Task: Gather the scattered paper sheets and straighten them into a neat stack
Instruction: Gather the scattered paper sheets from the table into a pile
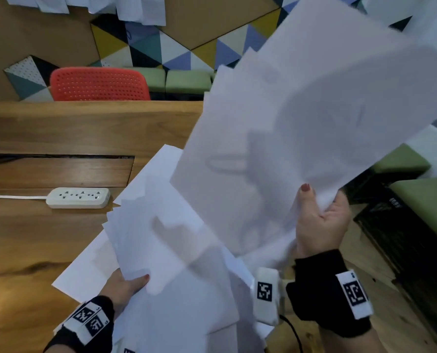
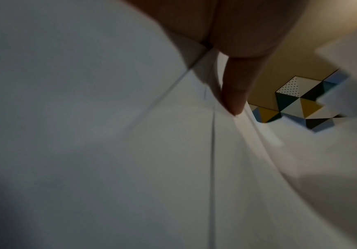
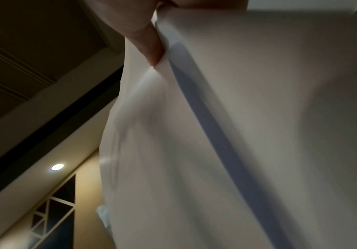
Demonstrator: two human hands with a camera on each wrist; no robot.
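Note:
My right hand (image 1: 319, 207) pinches a fanned bunch of white paper sheets (image 1: 314, 118) by its lower edge, thumb in front, and holds it raised and tilted to the upper right. In the right wrist view the thumb (image 3: 147, 42) presses on those raised sheets (image 3: 258, 134). My left hand (image 1: 128, 284) holds a second uneven bunch of white sheets (image 1: 166, 238) low over the wooden table (image 1: 34, 238), thumb on top. The left wrist view shows the thumb (image 2: 237, 94) on the overlapping sheets (image 2: 130, 151). My other fingers are hidden under the paper.
A white power strip (image 1: 78, 197) with its cable lies on the table at the left, beside a dark recess (image 1: 57, 157). A red chair (image 1: 99, 84) stands behind the table. Green cushioned seats (image 1: 426, 200) are at the right. More sheets (image 1: 136, 8) hang on the patterned wall.

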